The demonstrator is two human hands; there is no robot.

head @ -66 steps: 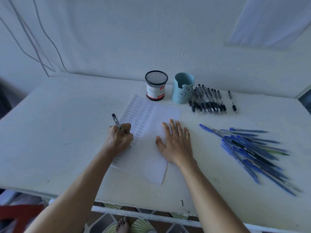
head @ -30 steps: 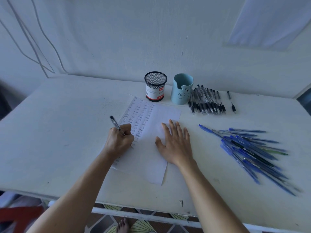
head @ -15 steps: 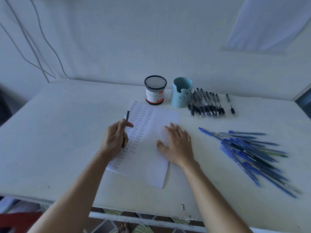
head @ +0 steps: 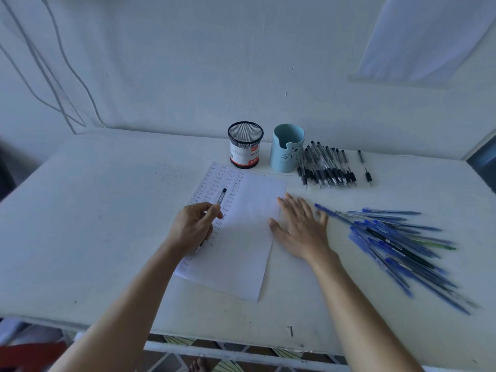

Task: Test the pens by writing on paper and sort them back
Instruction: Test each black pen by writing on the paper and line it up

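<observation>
A white sheet of paper (head: 241, 251) lies on the table, its left side filled with rows of the word "test". My left hand (head: 194, 226) is raised a little over the sheet's left edge and grips a black click pen (head: 221, 196) with its top end pointing away from me. Flat on the table at the sheet's right edge rests my right hand (head: 302, 226), fingers spread, holding nothing. A row of black pens (head: 326, 165) lies at the back, and a pile of blue pens (head: 397, 242) lies at the right.
A black mesh pen cup (head: 245, 145) and a light blue bear-face cup (head: 287, 147) stand side by side behind the paper. Two small pen parts (head: 367, 175) lie right of the black row. The white table (head: 94, 210) meets a wall behind; cables hang at the left.
My left hand stopped writing, lifted off the paper and turned the pen so that it points away from me. My right hand slid right, from the sheet toward the blue pens.
</observation>
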